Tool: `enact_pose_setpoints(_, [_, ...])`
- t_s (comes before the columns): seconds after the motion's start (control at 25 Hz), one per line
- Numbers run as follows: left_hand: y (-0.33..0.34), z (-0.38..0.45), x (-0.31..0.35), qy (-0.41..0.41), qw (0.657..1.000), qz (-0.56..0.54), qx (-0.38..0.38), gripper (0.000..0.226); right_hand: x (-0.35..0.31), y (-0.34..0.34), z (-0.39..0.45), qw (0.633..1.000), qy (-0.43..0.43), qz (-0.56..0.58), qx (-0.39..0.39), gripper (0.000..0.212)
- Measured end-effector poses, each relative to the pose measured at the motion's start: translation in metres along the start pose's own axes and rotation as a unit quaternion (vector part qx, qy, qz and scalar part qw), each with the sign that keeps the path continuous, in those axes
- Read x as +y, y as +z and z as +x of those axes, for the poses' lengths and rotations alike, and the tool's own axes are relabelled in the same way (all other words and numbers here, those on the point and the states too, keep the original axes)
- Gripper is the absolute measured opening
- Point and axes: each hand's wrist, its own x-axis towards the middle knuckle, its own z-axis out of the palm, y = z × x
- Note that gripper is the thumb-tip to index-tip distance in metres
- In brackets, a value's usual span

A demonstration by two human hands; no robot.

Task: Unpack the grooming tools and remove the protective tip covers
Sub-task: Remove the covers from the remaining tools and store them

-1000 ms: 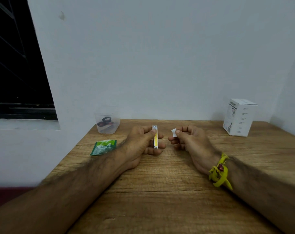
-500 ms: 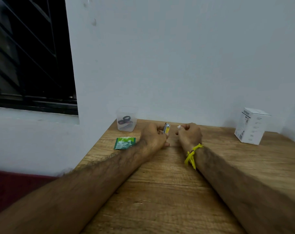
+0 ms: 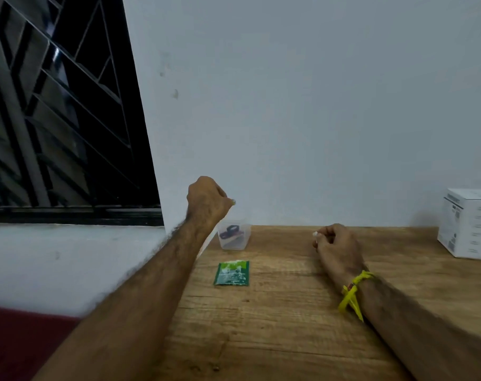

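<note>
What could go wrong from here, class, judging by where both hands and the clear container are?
1. The raised left hand hovers just above the clear container; coming down carelessly, it might tip it.
2. The right hand pinches a small white piece at its fingertips; it could slip and get lost on the wooden table.

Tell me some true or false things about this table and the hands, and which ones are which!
1. The green packet lies flat on the table. True.
2. The white box sits beside the window. False: it stands at the table's far right, away from the window.
3. The left hand is raised above the clear tub. True.
4. The right hand is flat and open. False: its fingers curl, pinching a small white bit.
5. The right wrist wears a yellow band. True.
</note>
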Motion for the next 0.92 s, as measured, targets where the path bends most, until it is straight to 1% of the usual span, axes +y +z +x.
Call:
enact_pose_setpoints(0.16, [0.017,0.015,0.015,0.008,0.988,0.144,-0.051,0.031,0.004,-0.001,0.001,1.0,-0.002,0.012,0.003,0.006])
enact_pose_setpoints(0.24, [0.027,0.015,0.019,0.017,0.977,0.207,-0.047,0.025,0.004,0.001,0.001,1.0,-0.004,0.011,-0.001,0.005])
enact_pose_setpoints(0.36, [0.045,0.015,0.016,0.034,0.967,0.252,-0.019,0.02,0.005,0.001,0.003,1.0,-0.01,0.012,-0.003,0.005])
enact_pose_setpoints(0.48, [0.055,0.016,0.01,0.035,0.958,0.283,-0.036,0.016,0.005,0.001,0.003,1.0,-0.007,0.012,-0.002,0.005])
enact_pose_setpoints(0.56, [0.056,0.016,0.008,0.043,0.952,0.299,-0.05,0.017,0.005,0.001,0.002,1.0,-0.004,0.014,0.0,0.004])
enact_pose_setpoints(0.6, [0.055,0.016,0.008,0.05,0.949,0.305,-0.054,0.021,0.005,0.002,0.002,1.0,-0.002,0.014,0.001,0.004])
enact_pose_setpoints(0.68, [0.051,0.015,0.008,0.065,0.947,0.312,-0.045,0.031,0.005,0.002,0.002,1.0,0.001,0.012,0.002,0.004])
enact_pose_setpoints(0.72, [0.048,0.012,0.008,0.073,0.947,0.311,-0.03,0.033,0.005,0.002,0.002,1.0,-0.001,0.011,0.001,0.004])
enact_pose_setpoints(0.8, [0.042,0.003,0.009,0.095,0.953,0.289,-0.002,0.029,0.006,0.003,0.003,1.0,-0.001,0.022,-0.005,0.004])
enact_pose_setpoints(0.92, [0.03,-0.024,0.01,0.14,0.969,0.201,0.037,0.019,0.011,0.004,0.005,0.999,-0.001,0.044,-0.015,0.006])
